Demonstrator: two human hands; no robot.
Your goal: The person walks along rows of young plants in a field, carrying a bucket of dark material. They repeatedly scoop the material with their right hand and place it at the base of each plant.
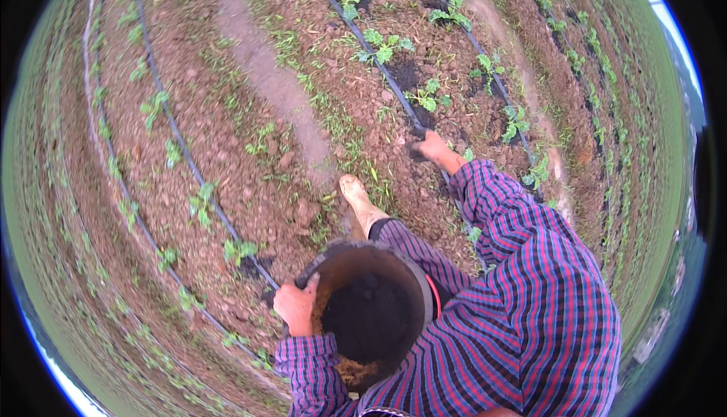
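Observation:
My left hand (296, 305) grips the rim of a round bucket (422, 286) held close against my body. Dark, powdery material (369, 316) covers its bottom, and brownish residue coats the inner wall. Out to the front right, my right hand (434, 149) is low over the soil beside a black drip irrigation line (396, 88). Its fingers are blackened and curled; whether they still hold any of the dark material is unclear. Just beyond that hand grows a small leafy seedling (428, 96), with a dark patch (404, 74) on the ground near it.
My bare, muddy foot (355, 191) stands by a pale furrow (272, 84) between beds. Left of it, another drip line (193, 161) runs past seedlings (203, 204). A further line (483, 53) with plants lies to the right. Grassy weeds (341, 121) dot the cloddy soil.

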